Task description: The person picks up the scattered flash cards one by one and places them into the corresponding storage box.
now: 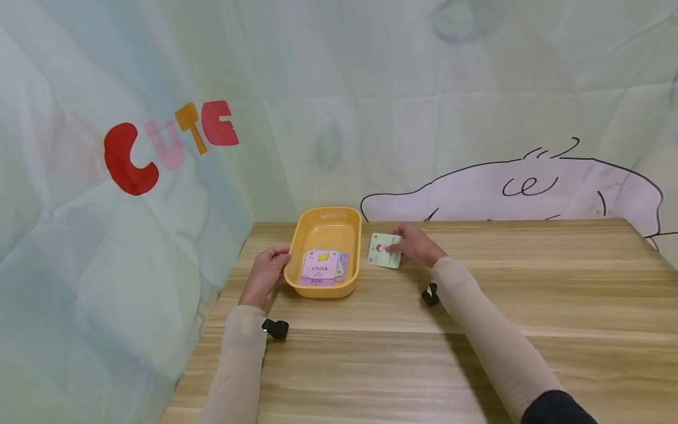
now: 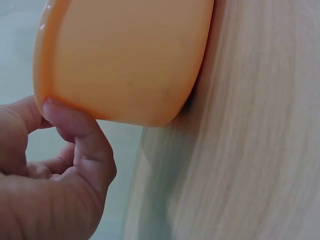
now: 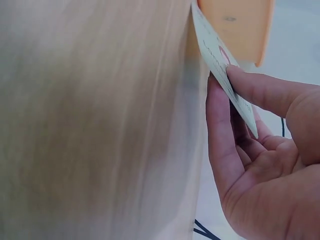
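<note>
A yellow-orange plastic tray [image 1: 327, 229] stands near the back left of the table. My left hand [image 1: 263, 275] pinches its left rim; in the left wrist view the thumb [image 2: 75, 117] presses the outer wall, with fingers behind the rim. Inside lie several picture cards, a pink "chick" card [image 1: 320, 266] on top and a purple "zoo" card [image 1: 316, 282] partly under it. Just right of the tray, my right hand [image 1: 417, 246] pinches a pale green card [image 1: 378, 252] between thumb and fingers. In the right wrist view, that card [image 3: 212, 47] is tilted, seen nearly edge-on.
The wood-grain table [image 1: 349, 371] reaches back to a printed cloth backdrop [image 1: 328, 106] with "CUTE" lettering and a cartoon shape. Black wrist straps [image 1: 276, 329] sit at both sleeves. Thin dark cables [image 3: 205, 231] show beyond the table edge in the right wrist view.
</note>
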The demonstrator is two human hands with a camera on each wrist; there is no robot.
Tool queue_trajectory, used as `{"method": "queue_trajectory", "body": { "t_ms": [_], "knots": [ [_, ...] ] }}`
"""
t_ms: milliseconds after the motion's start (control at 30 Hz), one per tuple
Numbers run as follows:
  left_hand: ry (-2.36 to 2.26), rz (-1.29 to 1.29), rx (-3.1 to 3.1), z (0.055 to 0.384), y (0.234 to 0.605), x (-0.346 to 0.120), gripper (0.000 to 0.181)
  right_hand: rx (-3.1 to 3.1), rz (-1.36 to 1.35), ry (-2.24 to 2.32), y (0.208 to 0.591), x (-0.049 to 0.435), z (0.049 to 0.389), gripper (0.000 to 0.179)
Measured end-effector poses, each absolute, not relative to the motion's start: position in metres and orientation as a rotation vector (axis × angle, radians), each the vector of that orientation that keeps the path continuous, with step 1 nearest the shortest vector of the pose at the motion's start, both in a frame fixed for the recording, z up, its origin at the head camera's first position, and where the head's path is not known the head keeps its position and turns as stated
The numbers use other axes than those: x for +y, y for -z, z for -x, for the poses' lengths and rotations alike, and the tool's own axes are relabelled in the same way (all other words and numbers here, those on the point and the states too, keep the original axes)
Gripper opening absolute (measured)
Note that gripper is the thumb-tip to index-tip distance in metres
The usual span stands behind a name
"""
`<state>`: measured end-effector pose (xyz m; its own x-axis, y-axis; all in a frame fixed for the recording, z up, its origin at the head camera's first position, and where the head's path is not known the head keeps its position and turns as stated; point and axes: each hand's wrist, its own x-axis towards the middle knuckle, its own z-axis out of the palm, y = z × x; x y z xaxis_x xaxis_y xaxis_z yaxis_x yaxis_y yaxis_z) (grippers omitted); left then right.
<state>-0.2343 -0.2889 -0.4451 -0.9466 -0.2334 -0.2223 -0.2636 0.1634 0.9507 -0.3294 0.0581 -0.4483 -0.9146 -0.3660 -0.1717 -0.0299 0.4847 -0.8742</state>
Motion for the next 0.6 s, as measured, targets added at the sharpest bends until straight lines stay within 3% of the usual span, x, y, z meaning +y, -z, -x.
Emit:
{"method": "queue_trajectory", "body": {
  "t_ms": [300, 600],
  "knots": [
    [-1.959, 0.502, 2.381, 0.2344, 0.4451, -0.2888, 0.034, 2.377, 0.321, 1.455, 0.4468, 0.0619, 0.3286, 0.019],
    [-1.934, 0.531, 2.386, 0.2327, 0.4447, -0.2882, 0.035, 2.356, 0.337, 1.496, 0.4416, 0.0638, 0.323, 0.022]
  ]
}}
